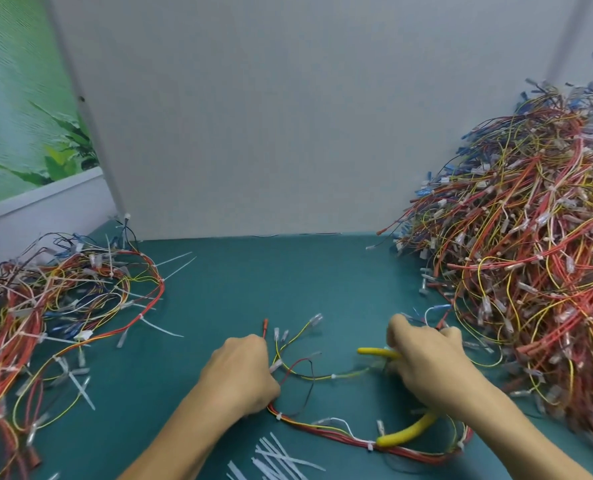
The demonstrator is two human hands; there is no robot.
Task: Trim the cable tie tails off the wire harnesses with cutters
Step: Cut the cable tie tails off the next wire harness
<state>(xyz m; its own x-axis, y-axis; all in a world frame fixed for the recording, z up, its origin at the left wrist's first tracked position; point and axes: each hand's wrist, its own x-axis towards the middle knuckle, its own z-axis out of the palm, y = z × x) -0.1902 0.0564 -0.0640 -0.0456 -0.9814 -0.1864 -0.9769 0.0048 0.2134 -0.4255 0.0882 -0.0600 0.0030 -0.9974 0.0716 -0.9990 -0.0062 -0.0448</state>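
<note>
The fingers of the left hand (243, 372) curl round one end of a wire harness (322, 427), while those of the right hand (430, 368) grip the yellow-handled cutters (409, 433), their head blurred beside the wires. The harness loops across the green table (218, 289) between both hands. Cut tie tails (274, 459) lie just in front, a small harness pile (63, 289) lies at the left and a large pile (530, 254) at the right.

table (218, 289): matt teal | cutters (409, 433): glossy yellow plastic handles | tie tails (274, 459): translucent white plastic

Harness piles (63, 292) (530, 254) left and right on table (253, 282), harness (322, 427) between.
</note>
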